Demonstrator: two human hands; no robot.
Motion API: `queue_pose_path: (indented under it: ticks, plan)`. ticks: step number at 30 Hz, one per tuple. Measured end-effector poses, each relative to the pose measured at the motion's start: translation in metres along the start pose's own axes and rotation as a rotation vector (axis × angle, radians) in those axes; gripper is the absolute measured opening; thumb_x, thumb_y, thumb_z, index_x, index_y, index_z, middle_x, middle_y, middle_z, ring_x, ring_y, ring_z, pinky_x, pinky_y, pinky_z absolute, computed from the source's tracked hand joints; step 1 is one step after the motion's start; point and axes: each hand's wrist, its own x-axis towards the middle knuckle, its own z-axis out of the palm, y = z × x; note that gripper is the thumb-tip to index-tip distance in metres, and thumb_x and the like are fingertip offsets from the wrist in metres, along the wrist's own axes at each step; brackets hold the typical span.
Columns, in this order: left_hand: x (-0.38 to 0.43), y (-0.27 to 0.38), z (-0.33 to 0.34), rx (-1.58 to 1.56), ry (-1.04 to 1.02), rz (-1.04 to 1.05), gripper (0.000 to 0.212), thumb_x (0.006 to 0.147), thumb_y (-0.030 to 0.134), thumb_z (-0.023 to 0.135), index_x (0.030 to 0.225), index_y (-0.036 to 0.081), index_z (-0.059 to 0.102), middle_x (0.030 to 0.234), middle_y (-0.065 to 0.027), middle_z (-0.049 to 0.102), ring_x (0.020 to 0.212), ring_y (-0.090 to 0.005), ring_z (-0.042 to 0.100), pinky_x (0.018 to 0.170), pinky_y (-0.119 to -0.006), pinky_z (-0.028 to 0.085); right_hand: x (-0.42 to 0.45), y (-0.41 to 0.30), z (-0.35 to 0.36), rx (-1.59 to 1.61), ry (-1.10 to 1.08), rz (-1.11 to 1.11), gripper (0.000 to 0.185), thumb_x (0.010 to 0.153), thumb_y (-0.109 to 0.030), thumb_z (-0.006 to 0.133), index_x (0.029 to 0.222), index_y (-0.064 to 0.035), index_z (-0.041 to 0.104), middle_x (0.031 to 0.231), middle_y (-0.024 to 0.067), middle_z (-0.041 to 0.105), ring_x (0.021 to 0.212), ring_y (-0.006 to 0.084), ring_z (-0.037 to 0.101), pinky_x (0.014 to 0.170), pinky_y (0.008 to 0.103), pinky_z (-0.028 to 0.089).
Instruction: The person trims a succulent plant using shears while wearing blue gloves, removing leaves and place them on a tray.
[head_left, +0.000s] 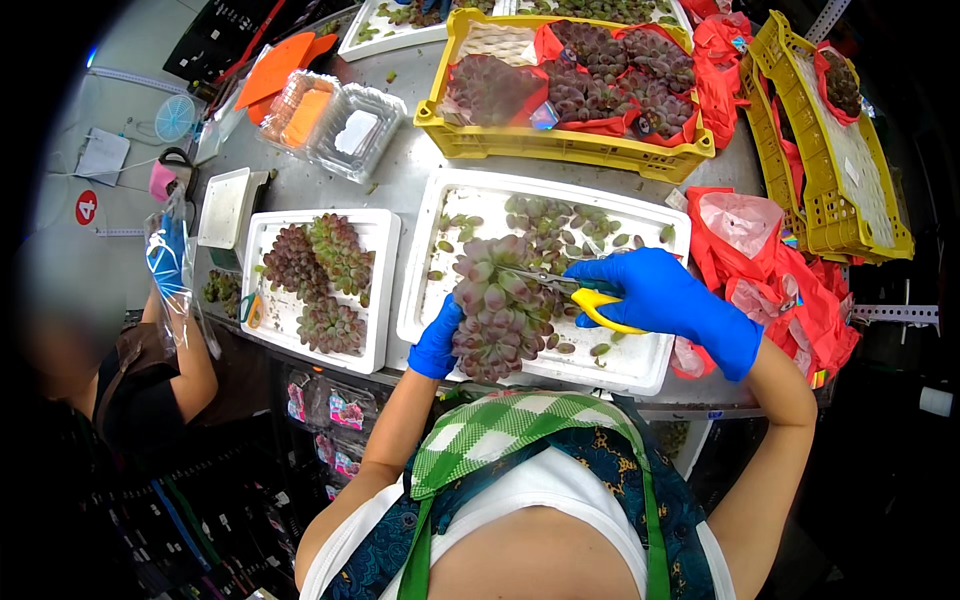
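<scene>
My left hand (441, 339), in a blue glove, holds a large bunch of purple-green grapes (499, 322) from its left side; part of the fingers is hidden behind the fruit. My right hand (660, 289), gloved too, grips pruning scissors (600, 307) with a yellow handle. Their narrow blades reach into the upper part of the bunch. Beneath both hands lies a white foam tray (424, 289) with many loose grapes (536, 214) scattered in it. A smaller foam tray (382, 300) on the left holds several grape bunches (330, 322) and orange-and-green scissors (253, 309).
A yellow crate (562, 146) of grapes in red wrapping stands behind the tray. Red bags (780, 292) and tilted yellow crates (832, 150) are at right. Clear clamshell boxes (360, 135) and a scale (225, 206) stand left. A co-worker (142, 375) handles a plastic bag (169, 262).
</scene>
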Motion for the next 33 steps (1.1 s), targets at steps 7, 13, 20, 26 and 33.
queue_pose_path:
  ticks: [7,13,20,26,33]
  plan:
    - [0.004,-0.002,-0.003,0.129,0.045,0.022,0.055,0.087,0.040,0.044,0.131,0.008,0.030,0.124,-0.0088,0.045,0.108,-0.0204,0.049,0.089,-0.034,0.043,0.002,-0.003,-0.011,0.005,-0.085,-0.032,0.035,0.077,-0.027,0.061,0.107,-0.0099,0.059,0.084,0.0127,0.063,0.069,0.0239,0.062,0.063,0.0297,0.047]
    - [0.027,-0.035,-0.060,-0.137,-0.027,-0.019,0.056,0.088,0.042,0.042,0.131,0.009,0.030,0.124,-0.0103,0.044,0.110,-0.0229,0.047,0.091,-0.037,0.041,0.001,-0.002,-0.004,0.061,0.128,0.034,0.039,0.071,-0.037,0.065,0.103,-0.0156,0.061,0.079,0.0096,0.063,0.069,0.0254,0.061,0.062,0.0329,0.047]
    - [0.019,-0.018,-0.005,-0.266,-0.152,0.038,0.060,0.088,0.050,0.031,0.133,0.010,0.027,0.129,-0.0123,0.038,0.115,-0.0261,0.042,0.095,-0.041,0.038,-0.001,0.019,0.050,0.603,0.254,0.078,0.045,0.077,-0.015,0.065,0.118,-0.0050,0.048,0.099,0.0089,0.060,0.082,0.0100,0.059,0.073,0.0234,0.047]
    - [0.016,-0.007,0.031,-0.208,-0.092,0.107,0.059,0.090,0.049,0.027,0.133,0.009,0.025,0.131,-0.0126,0.036,0.117,-0.0262,0.040,0.096,-0.041,0.037,0.006,-0.001,0.096,1.000,0.484,0.092,0.059,0.075,-0.005,0.066,0.127,-0.0062,0.038,0.112,0.0067,0.052,0.098,0.0095,0.050,0.080,0.0231,0.044]
    - [0.009,0.017,0.055,0.194,0.173,0.193,0.054,0.087,0.039,0.045,0.129,0.007,0.033,0.119,-0.0091,0.048,0.106,-0.0209,0.049,0.086,-0.033,0.044,0.026,0.010,0.128,1.364,0.481,0.161,0.045,0.081,-0.012,0.060,0.123,-0.0098,0.045,0.105,0.0006,0.053,0.086,0.0056,0.052,0.068,0.0197,0.044]
